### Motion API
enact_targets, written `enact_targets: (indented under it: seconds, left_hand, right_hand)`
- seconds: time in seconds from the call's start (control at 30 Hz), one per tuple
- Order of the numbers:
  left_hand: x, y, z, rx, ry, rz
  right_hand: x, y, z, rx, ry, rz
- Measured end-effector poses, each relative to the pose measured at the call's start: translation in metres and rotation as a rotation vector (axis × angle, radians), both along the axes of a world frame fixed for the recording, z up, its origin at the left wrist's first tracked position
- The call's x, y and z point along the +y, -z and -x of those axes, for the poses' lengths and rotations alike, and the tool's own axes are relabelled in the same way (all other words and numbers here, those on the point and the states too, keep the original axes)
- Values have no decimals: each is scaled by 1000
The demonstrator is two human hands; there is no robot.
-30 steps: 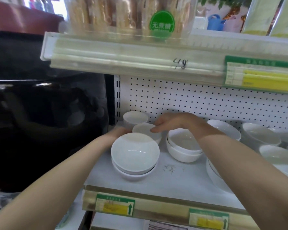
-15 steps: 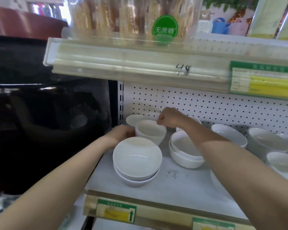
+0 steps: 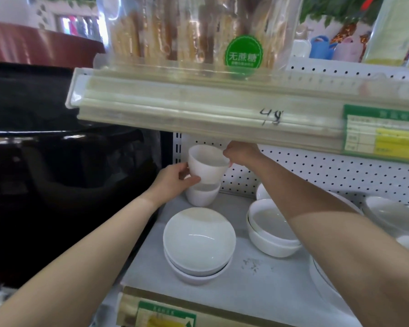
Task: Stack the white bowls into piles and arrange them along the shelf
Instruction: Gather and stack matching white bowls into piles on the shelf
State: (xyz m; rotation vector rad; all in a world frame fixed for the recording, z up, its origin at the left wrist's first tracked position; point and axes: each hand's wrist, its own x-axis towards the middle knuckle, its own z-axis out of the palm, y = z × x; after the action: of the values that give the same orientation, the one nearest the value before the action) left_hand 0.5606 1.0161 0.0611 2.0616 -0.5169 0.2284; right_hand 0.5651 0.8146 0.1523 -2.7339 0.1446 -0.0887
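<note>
A small deep white bowl [image 3: 208, 165] is held in the air at the back left of the shelf [image 3: 265, 277], just above a matching small bowl [image 3: 202, 197] that stands on the shelf. My right hand [image 3: 240, 153] pinches its far rim. My left hand [image 3: 172, 182] grips its lower left side, thumb across the wall. In front, a pile of two wide bowls [image 3: 198, 241] sits near the shelf's left edge. A second pile of two bowls [image 3: 272, 227] stands to its right, partly behind my right forearm.
More white bowls [image 3: 387, 215] lie along the right of the shelf. The upper shelf's price rail [image 3: 198, 109] hangs low just over my hands. A pegboard back wall [image 3: 316, 171] closes the rear. A dark glossy cabinet [image 3: 57, 185] borders the left.
The small bowl has been lifted from the shelf surface and moved back and up, over the other small bowl. My left hand came up from the shelf and took hold of its side.
</note>
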Motion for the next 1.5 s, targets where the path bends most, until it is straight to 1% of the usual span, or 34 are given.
enact_targets:
  seconds: [0.1, 0.2, 0.27, 0.33, 0.4, 0.5, 0.7, 0.9, 1.0, 1.1, 1.2, 1.3, 1.4, 1.5]
  left_hand:
    - [-6, 7, -8, -50, -81, -118]
    - [-12, 16, -10, -5, -123, -158]
    - [-14, 22, -10, 57, -135, -158]
    - [-15, 26, -10, 87, -128, -165]
    - [-16, 30, -9, 94, -118, -184]
    - [-17, 35, -9, 119, -119, -173]
    - [-17, 38, -11, 119, -142, -183]
    - [-16, 40, -10, 113, -137, -143]
    - [-16, 38, -9, 119, -126, -161]
    - [-14, 34, -7, 137, -113, -192]
    - [-12, 27, -4, 103, -126, -256]
    - [-9, 14, 4, 23, -156, -245]
    - [-7, 3, 12, -78, -206, -212]
    - [-14, -13, 28, -116, -166, -150]
  right_hand:
    - [7, 7, -4, 8, 16, -22]
    - [9, 20, -11, -22, 45, -58]
    - [11, 27, -17, -42, 73, -103]
    - [14, 32, -19, -1, 89, -123]
    - [16, 36, -20, 20, 125, -86]
    - [14, 44, -21, -4, 151, -72]
    - [11, 55, -26, -11, 155, -63]
    - [8, 59, -29, -46, 142, -61]
    - [4, 61, -29, -47, 131, -71]
    - [-4, 61, -28, -85, 104, -23]
    - [-17, 54, -23, -155, 47, 85]
    - [-35, 43, -7, -197, -21, 162]
    - [-51, 31, 18, -260, -38, 218]
    - [-68, 26, 41, -284, -30, 262]
